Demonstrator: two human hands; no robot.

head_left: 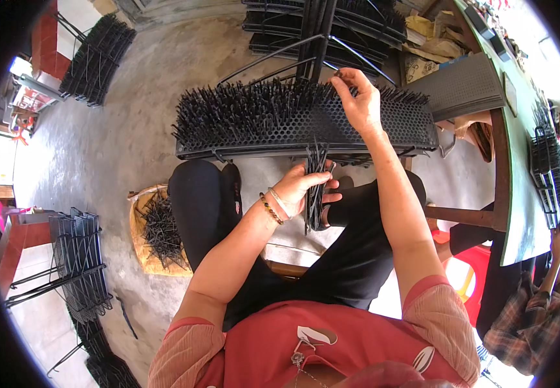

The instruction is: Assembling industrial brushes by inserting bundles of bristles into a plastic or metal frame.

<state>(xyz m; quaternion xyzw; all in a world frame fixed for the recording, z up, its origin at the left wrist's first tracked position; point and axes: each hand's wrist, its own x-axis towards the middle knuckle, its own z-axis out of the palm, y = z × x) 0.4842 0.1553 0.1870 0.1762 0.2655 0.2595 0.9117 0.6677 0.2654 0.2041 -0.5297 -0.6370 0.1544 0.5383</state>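
Note:
A long black perforated panel (399, 127) stands across in front of my knees. Short upright black strips (231, 113) crowd its left part and run along the far edge; holes at the near right show bare. My left hand (295, 189) is closed around a bundle of thin black strips (315, 204), just below the panel's near edge. Above the panel's right half, my right hand (360, 105) has its thumb and forefinger pressed together near the far row of strips. Whatever small piece those fingertips hold cannot be made out.
An open yellow sack (139, 236) of loose black strips sits beside my left leg. Stacked black racks (79, 258) stand left, more bristled panels (270, 42) ahead. At right are a green-topped table (521, 194), a red stool (478, 265) and another person in a plaid shirt (519, 317).

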